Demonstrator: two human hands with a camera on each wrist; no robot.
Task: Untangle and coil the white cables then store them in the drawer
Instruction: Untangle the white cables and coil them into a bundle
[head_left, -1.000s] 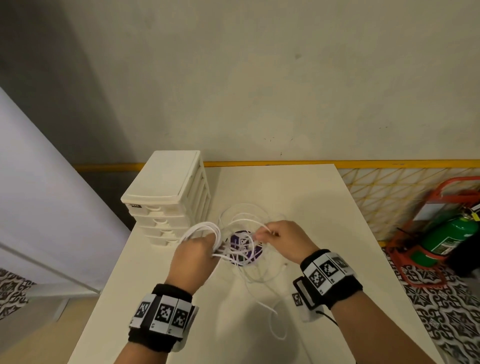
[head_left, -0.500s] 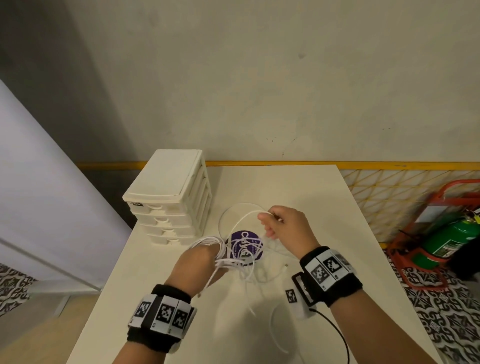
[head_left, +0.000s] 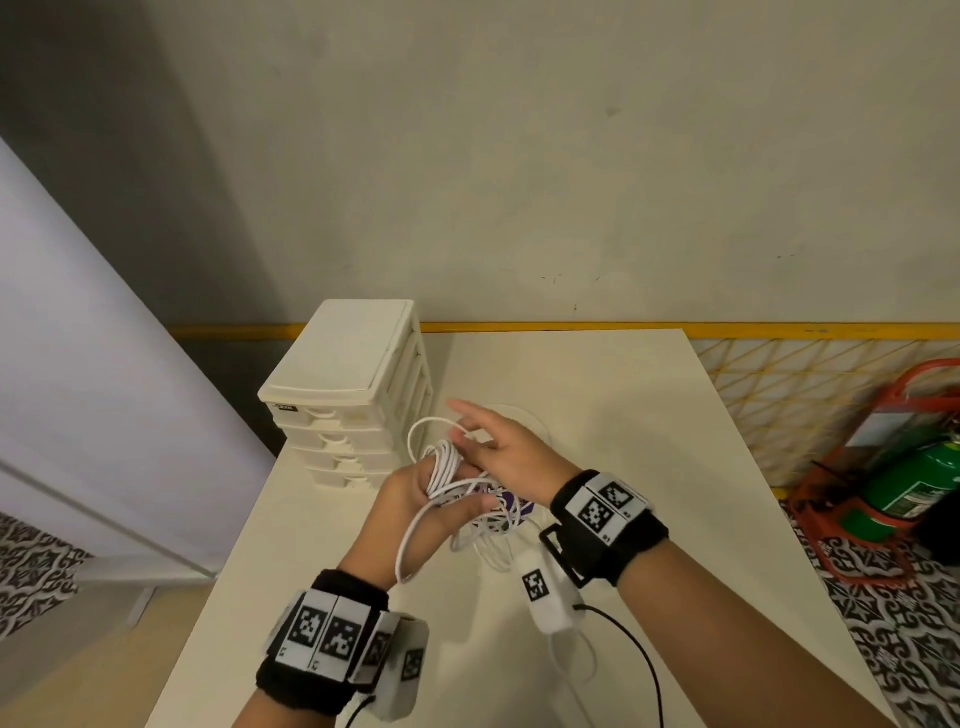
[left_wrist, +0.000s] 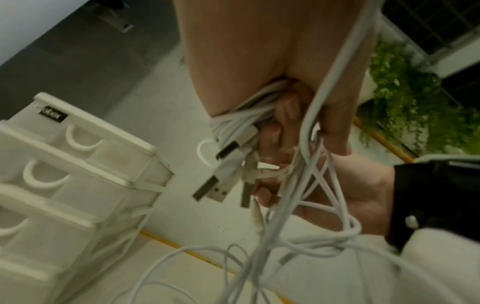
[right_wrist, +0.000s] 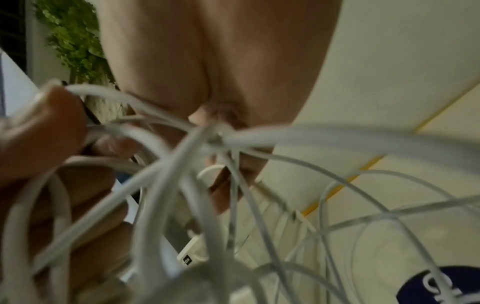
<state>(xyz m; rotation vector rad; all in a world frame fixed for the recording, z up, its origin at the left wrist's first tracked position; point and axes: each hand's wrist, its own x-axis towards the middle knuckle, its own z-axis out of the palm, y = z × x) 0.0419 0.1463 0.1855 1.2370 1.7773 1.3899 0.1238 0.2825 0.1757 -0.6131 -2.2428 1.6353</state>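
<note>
My left hand (head_left: 434, 499) grips a bundle of white cables (head_left: 447, 470) above the white table (head_left: 597, 405), fingers curled round it. In the left wrist view, several USB plugs (left_wrist: 218, 187) stick out of that left hand (left_wrist: 283, 125). My right hand (head_left: 501, 452) sits just right of the bundle, index finger stretched out, and pinches one strand (right_wrist: 215, 125) of it. A loop (head_left: 418, 434) arches between the hands and loose strands (head_left: 488, 535) hang to the table. The white drawer unit (head_left: 358, 395) stands left of the hands, all its drawers shut.
A round purple disc (head_left: 514, 505) lies on the table under the hanging strands. The wall runs along the table's far edge. On the floor to the right stands a green extinguisher (head_left: 924, 480) in a red frame. A black wire (head_left: 639, 654) trails from my right wrist.
The left hand has lifted and turned with the bundle. My right hand has moved left and closer, carrying a strand over the bundle. More cable is off the table.
</note>
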